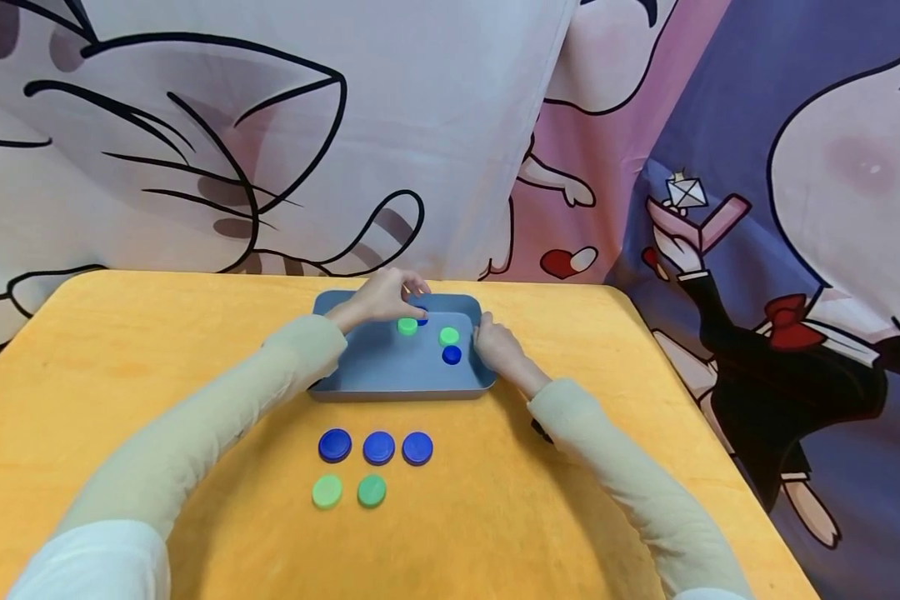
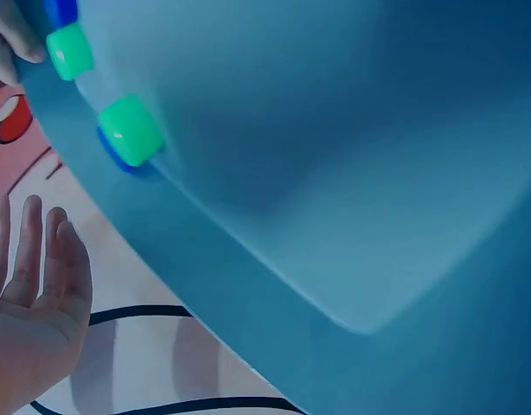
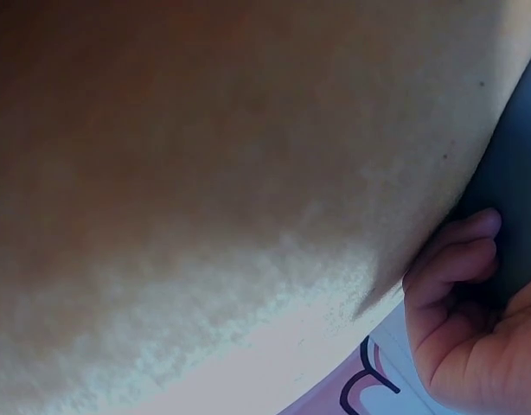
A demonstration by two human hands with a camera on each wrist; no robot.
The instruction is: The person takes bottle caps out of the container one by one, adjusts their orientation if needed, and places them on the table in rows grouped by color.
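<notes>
A shallow grey-blue tray (image 1: pixel 390 367) stands on the table. Inside it, a green bottle cap (image 1: pixel 448 336) and a blue cap (image 1: pixel 452 355) lie towards the right; another green cap (image 1: pixel 407 327) and a partly covered blue cap (image 1: pixel 423 317) are near the far side. My left hand (image 1: pixel 387 293) hovers over that far pair, its fingers loosely extended and apart from the caps in the left wrist view. With curled fingers my right hand (image 1: pixel 499 346) grips the tray's right rim. The right wrist view shows those fingers (image 3: pixel 451 268) bent beside the tray wall.
On the yellow table (image 1: pixel 570 533), before the tray, three blue caps (image 1: pixel 378 447) form a row. Nearer still are a light green cap (image 1: pixel 327 492) and a darker green cap (image 1: pixel 372 491). A cartoon-printed cloth (image 1: pixel 435 108) hangs behind the table's far edge.
</notes>
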